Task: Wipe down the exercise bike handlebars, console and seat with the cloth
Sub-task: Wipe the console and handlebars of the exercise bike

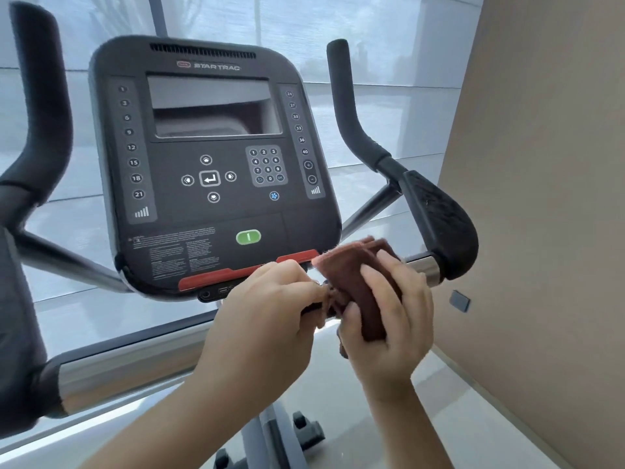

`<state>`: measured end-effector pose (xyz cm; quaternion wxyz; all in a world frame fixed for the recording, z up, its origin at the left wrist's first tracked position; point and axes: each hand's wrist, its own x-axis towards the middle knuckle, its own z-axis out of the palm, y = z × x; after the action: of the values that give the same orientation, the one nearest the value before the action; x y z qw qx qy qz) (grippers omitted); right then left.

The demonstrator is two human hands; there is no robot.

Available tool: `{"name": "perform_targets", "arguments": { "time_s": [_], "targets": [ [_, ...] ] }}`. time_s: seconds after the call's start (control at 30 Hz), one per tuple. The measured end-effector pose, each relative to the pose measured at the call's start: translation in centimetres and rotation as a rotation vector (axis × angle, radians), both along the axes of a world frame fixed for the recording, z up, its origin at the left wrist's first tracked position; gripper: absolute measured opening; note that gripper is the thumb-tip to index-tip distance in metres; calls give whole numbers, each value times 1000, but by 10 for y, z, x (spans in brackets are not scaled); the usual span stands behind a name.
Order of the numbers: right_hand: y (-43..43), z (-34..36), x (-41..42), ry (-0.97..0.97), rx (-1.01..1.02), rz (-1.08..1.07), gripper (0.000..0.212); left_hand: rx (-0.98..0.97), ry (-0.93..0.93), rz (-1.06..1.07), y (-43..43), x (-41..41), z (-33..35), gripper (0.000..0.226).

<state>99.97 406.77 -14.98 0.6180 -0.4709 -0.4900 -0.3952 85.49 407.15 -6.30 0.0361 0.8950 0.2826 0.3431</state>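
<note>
The exercise bike's dark console [209, 164] fills the middle of the view, with a screen, keypad and a green button. Black handlebars rise on both sides: the left handlebar [40, 106] and the right handlebar [351, 110], which ends in a padded rest [443, 221]. Below the console's lower right corner I hold a folded brown cloth [355, 282] in both hands. My right hand [389, 319] grips the folded part with thumb and fingers around it. My left hand [270, 316] pinches the cloth's bunched left edge. The seat is out of view.
A beige wall [541, 198] stands close on the right with a small grey fitting [460, 301] on it. Behind the bike is a large window with pale blinds [372, 35]. The bike's silver frame bar [118, 370] and base post [270, 431] lie below over a glossy floor.
</note>
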Motion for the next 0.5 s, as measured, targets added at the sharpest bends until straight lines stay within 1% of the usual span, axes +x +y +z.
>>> {"name": "perform_targets", "arguments": {
  "time_s": [0.03,0.1,0.17,0.23,0.3,0.37,0.4,0.43,0.5],
  "targets": [
    [-8,9,11,-15,-83,-30,25,-27,5,-2,0,-1,0,18],
    [-23,33,34,30,-265,-112,28,-63,33,-21,0,-6,0,35],
    [-36,57,52,56,-482,-118,32,-79,74,-52,1,-14,-1,44],
    [-44,73,54,18,-687,-62,32,-96,116,-73,1,-22,-1,43],
    [-43,85,50,-38,-864,60,31,-48,170,-67,2,-27,-3,44],
    [-39,99,48,-65,-1047,206,30,1,150,-58,4,-30,-7,48],
    [-36,108,49,-53,-1136,246,27,6,131,-62,5,-30,-9,50],
    [-33,116,51,-43,-1220,239,22,8,117,-72,6,-30,-10,52],
    [-26,129,52,-86,-1362,147,18,-18,85,-103,9,-30,-11,52]
  ]
}}
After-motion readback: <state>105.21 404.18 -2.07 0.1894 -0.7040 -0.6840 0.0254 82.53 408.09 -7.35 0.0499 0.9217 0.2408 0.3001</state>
